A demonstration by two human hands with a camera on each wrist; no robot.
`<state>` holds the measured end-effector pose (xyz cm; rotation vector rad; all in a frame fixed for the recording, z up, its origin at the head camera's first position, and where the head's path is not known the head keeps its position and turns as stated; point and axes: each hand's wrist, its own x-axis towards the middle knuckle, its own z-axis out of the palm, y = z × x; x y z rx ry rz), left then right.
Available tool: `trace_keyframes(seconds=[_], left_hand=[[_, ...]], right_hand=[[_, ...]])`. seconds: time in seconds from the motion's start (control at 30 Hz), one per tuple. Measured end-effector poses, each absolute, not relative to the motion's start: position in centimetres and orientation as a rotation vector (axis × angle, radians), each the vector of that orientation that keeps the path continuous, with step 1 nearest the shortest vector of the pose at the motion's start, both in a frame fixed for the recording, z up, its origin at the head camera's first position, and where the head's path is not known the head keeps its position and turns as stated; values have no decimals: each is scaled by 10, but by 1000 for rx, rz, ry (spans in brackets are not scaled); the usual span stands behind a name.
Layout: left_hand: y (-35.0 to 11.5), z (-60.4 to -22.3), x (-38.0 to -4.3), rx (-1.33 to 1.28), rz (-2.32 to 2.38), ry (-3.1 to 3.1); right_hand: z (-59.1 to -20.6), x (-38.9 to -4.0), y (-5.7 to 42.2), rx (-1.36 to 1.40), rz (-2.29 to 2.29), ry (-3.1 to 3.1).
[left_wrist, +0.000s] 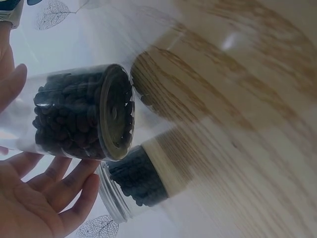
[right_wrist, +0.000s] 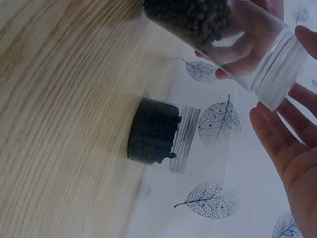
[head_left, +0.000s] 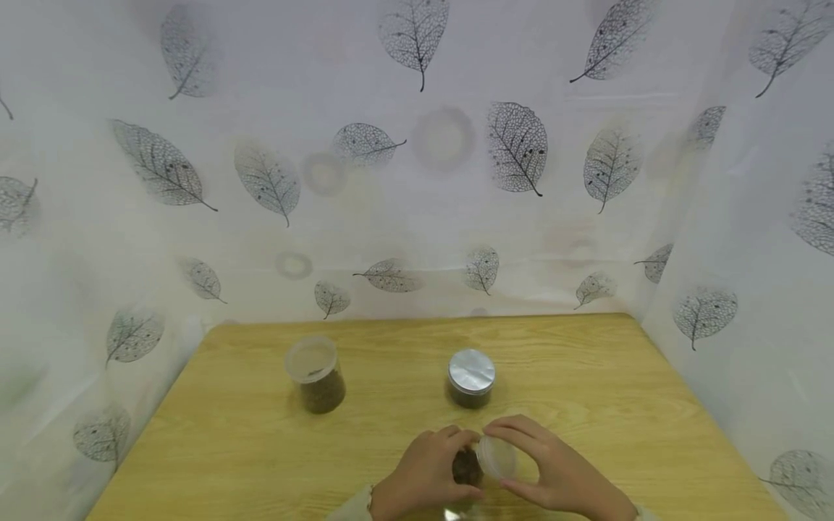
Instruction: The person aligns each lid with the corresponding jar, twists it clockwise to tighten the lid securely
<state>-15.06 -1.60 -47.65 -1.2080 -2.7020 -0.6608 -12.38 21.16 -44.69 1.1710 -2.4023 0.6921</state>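
A clear jar (right_wrist: 198,29) partly filled with dark beans that look like coffee beans is held tilted over the table, clear of its top. My left hand (head_left: 426,470) grips the jar's body, its fingers curved around the side. On the mouth sits a translucent whitish lid (right_wrist: 282,69), which my right hand (head_left: 554,467) holds between thumb and fingers. The left wrist view shows the round base of the bean jar (left_wrist: 79,114) near the wood. Whether the lid is tight cannot be seen.
Behind the hands stands a shorter jar (head_left: 471,383) with a silver lid and dark beans. Farther left is a clear-lidded jar (head_left: 319,387) with brownish contents. The wooden table (head_left: 391,362) meets a leaf-patterned sheet (head_left: 443,217) at the back and sides.
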Motion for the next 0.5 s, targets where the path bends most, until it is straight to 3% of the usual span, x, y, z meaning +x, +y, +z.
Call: trace_keyframes(seconds=[0.5], left_hand=[[-15, -476, -149, -1160, -616, -2681]], right_hand=[[-449, -116, 200, 944, 760, -2418]])
